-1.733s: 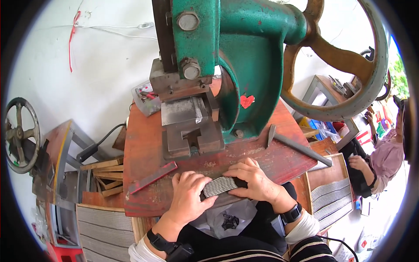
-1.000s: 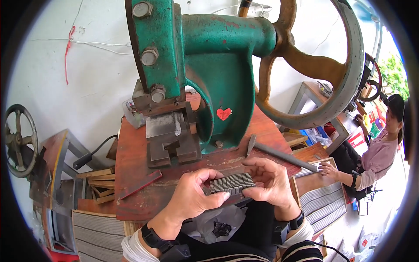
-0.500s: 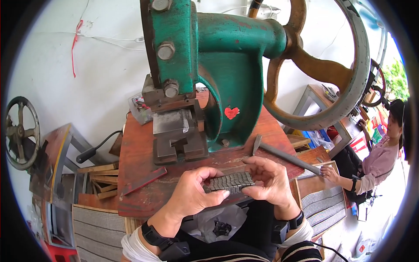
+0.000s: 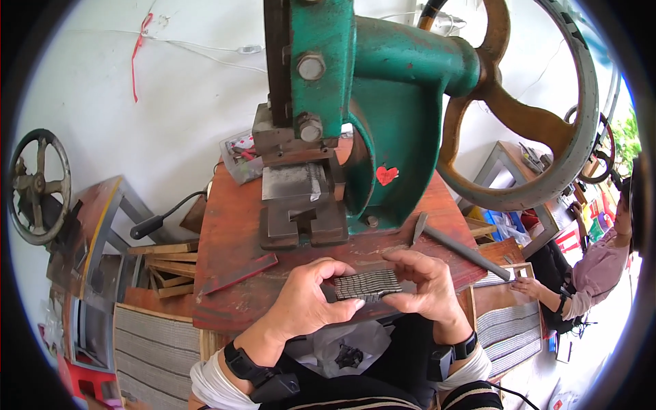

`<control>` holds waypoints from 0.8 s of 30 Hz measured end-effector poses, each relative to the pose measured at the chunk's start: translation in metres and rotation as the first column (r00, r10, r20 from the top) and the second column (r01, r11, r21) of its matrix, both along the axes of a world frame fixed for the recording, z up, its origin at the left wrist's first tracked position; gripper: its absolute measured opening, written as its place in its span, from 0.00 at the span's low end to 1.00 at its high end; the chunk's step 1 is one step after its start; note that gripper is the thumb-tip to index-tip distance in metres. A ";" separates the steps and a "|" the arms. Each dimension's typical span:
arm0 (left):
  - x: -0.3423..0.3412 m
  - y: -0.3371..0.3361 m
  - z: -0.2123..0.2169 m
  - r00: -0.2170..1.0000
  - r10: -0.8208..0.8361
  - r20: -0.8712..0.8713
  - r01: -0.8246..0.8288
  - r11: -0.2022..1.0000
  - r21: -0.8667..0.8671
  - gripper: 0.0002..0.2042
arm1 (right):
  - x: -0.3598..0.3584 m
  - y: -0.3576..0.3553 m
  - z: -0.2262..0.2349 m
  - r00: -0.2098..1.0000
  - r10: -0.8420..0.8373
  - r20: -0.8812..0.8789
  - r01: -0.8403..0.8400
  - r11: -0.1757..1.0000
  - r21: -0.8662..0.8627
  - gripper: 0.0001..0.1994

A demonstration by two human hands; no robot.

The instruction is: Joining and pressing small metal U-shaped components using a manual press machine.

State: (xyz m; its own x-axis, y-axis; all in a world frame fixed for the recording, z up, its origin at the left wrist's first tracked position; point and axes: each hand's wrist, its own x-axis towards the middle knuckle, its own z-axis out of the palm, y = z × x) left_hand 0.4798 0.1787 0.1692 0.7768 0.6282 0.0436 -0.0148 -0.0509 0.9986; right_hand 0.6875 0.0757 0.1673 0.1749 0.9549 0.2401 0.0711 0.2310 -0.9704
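Observation:
Between both hands I hold a block of small dark metal pieces (image 4: 369, 283), lined up in tight rows. My left hand (image 4: 309, 292) pinches its left end, thumb along the near edge. At the right end my right hand (image 4: 425, 290) grips with the thumb in front and curled fingers behind. The block hovers over the near edge of a worn reddish wooden bench (image 4: 236, 219). Beyond it stands a green hand press (image 4: 403, 130) with a steel die block (image 4: 301, 222) at its foot. Below my hands, a translucent bag (image 4: 324, 352) with dark pieces rests at my lap.
A hammer (image 4: 465, 253) lies on the bench to the right, a flat red bar (image 4: 240, 273) to the left. Trays of rowed pieces flank me, one left (image 4: 154, 355), one right (image 4: 506, 335). The large handwheel (image 4: 540, 195) overhangs the right side. A co-worker (image 4: 594, 273) sits at far right.
The view has shifted, so the press and bench appear farther right. The block has tilted slightly in my fingers, and both hands still hold it. The co-worker's head now sits nearer the picture's rim.

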 end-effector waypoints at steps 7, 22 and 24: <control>-0.024 0.001 -0.057 0.932 0.348 -0.097 -0.137 0.587 0.798 0.22 | -0.010 0.026 -0.044 0.636 0.003 0.772 -0.150 0.981 0.119 0.30; -0.032 -0.006 -0.062 0.861 0.493 -0.126 -0.220 0.584 0.781 0.25 | 0.148 0.013 -0.059 0.346 -0.286 0.894 0.554 0.831 0.052 0.19; -0.030 -0.006 -0.059 0.858 0.487 -0.163 -0.183 0.587 0.788 0.25 | 0.153 0.007 -0.063 0.362 -0.312 0.879 0.510 0.855 0.093 0.15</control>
